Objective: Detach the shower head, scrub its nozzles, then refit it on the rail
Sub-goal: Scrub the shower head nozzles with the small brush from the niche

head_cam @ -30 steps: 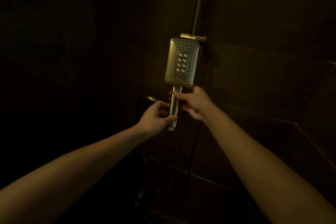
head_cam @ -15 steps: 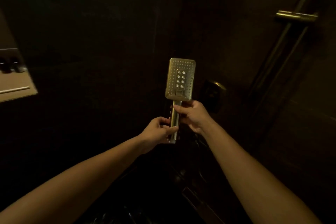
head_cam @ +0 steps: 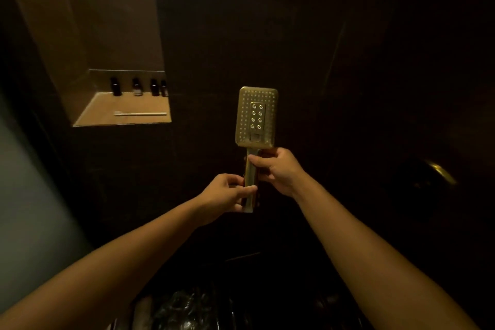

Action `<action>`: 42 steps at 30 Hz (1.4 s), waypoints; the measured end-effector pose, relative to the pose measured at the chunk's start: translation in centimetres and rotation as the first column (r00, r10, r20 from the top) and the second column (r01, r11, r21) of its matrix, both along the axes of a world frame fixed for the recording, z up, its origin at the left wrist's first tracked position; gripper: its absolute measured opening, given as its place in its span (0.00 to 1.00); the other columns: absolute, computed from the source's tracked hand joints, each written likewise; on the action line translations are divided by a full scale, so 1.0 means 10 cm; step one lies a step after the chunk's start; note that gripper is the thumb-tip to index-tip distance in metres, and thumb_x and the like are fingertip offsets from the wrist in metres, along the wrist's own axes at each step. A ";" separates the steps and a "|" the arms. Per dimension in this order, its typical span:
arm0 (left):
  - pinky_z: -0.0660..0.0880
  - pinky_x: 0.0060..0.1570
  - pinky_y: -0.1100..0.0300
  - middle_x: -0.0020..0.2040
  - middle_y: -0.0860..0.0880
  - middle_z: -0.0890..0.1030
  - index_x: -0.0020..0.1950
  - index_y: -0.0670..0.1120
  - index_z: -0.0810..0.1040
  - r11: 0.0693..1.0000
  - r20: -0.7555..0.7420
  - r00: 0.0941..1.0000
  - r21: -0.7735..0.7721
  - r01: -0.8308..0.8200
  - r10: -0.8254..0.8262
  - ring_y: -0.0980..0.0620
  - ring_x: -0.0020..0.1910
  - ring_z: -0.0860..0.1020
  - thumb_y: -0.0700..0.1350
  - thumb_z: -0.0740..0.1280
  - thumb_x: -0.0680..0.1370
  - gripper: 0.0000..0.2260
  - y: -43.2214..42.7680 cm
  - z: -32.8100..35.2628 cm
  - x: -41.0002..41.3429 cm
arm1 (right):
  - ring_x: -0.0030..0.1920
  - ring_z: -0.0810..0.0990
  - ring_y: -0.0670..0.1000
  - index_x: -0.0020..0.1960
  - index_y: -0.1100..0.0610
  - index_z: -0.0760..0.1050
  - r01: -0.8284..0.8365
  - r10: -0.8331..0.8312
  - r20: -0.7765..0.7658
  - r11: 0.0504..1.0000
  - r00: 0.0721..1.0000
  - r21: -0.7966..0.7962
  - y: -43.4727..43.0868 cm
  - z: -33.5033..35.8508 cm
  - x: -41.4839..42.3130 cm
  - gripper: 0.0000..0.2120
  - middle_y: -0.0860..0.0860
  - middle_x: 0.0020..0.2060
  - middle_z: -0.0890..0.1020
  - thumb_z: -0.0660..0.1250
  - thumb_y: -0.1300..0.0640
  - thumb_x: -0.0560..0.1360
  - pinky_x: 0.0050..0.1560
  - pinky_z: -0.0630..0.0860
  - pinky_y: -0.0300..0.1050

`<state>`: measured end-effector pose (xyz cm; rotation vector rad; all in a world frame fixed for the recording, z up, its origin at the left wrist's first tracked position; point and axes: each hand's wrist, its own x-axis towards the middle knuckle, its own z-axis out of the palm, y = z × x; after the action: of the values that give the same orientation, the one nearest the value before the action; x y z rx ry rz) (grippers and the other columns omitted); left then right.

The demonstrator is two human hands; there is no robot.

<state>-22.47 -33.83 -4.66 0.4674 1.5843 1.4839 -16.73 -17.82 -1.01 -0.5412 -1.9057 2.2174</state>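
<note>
Left hand grips the bottom of the handle, right hand clasps it just under the plate. The square shower head stands upright, nozzles facing us. Beyond, upper left of it, a wall niche holds a toothbrush and four small dark bottles.

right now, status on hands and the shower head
Left hand and right hand both gripping the handle. Shower head upright, nozzles toward camera, rail not in view. Nothing blocking; toothbrush lies in the niche.
</note>
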 end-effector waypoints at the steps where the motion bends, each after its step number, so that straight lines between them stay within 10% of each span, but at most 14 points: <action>1: 0.80 0.50 0.53 0.53 0.43 0.82 0.63 0.41 0.76 1.000 -0.005 1.000 0.003 -0.021 0.021 0.48 0.50 0.83 0.42 0.68 0.78 0.14 -0.08 0.01 -0.02 | 0.52 0.83 0.53 0.54 0.58 0.77 -0.031 0.031 0.006 1.000 1.000 -0.005 -0.06 0.01 -0.07 0.12 0.55 0.50 0.84 0.70 0.68 0.73 0.52 0.81 0.52; 9: 0.78 0.34 0.63 0.54 0.41 0.80 0.62 0.41 0.76 0.980 -0.076 0.977 0.012 -0.199 0.200 0.49 0.44 0.82 0.42 0.67 0.79 0.13 -0.72 0.09 -0.35 | 0.53 0.83 0.54 0.54 0.58 0.77 -0.211 0.211 -0.022 0.977 0.977 0.018 -0.67 0.08 -0.70 0.11 0.55 0.50 0.83 0.70 0.67 0.73 0.47 0.81 0.49; 15: 0.78 0.57 0.44 0.57 0.39 0.81 0.63 0.41 0.77 0.958 -0.042 0.959 0.074 -0.277 0.280 0.41 0.56 0.81 0.45 0.65 0.80 0.14 -1.22 0.22 -0.83 | 0.51 0.85 0.54 0.57 0.62 0.77 -0.322 0.322 -0.043 0.947 0.946 0.011 -1.13 0.11 -1.31 0.14 0.56 0.51 0.84 0.71 0.66 0.73 0.47 0.82 0.48; 23: 0.80 0.53 0.44 0.57 0.41 0.82 0.64 0.43 0.75 0.903 -0.097 0.900 0.117 -0.413 0.424 0.42 0.52 0.84 0.43 0.67 0.79 0.14 -1.78 0.20 -1.43 | 0.54 0.84 0.56 0.54 0.59 0.80 -0.408 0.414 -0.059 0.909 0.909 0.085 -1.73 0.10 -2.05 0.11 0.55 0.52 0.85 0.72 0.64 0.72 0.60 0.77 0.57; 37: 0.80 0.53 0.43 0.58 0.41 0.82 0.64 0.45 0.75 0.825 -0.103 0.821 0.157 -0.544 0.561 0.41 0.52 0.84 0.39 0.66 0.79 0.13 -1.76 0.15 -2.51 | 0.55 0.82 0.56 0.60 0.58 0.78 -0.682 0.681 0.052 0.725 0.731 0.091 -1.48 0.09 -3.49 0.16 0.55 0.54 0.84 0.71 0.64 0.72 0.54 0.75 0.49; 42: 0.81 0.50 0.45 0.57 0.40 0.82 0.64 0.44 0.74 0.773 -0.055 0.774 0.131 -0.620 0.630 0.42 0.51 0.84 0.39 0.66 0.79 0.13 -1.64 0.26 -2.89 | 0.47 0.80 0.53 0.56 0.58 0.79 -0.554 0.557 0.075 0.787 0.827 0.272 -1.20 0.06 -4.19 0.18 0.56 0.52 0.82 0.60 0.74 0.75 0.45 0.78 0.46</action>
<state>-51.38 -50.22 -2.07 0.0475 1.8480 2.0795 -58.63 -29.86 -0.43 0.1065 -2.5792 2.1552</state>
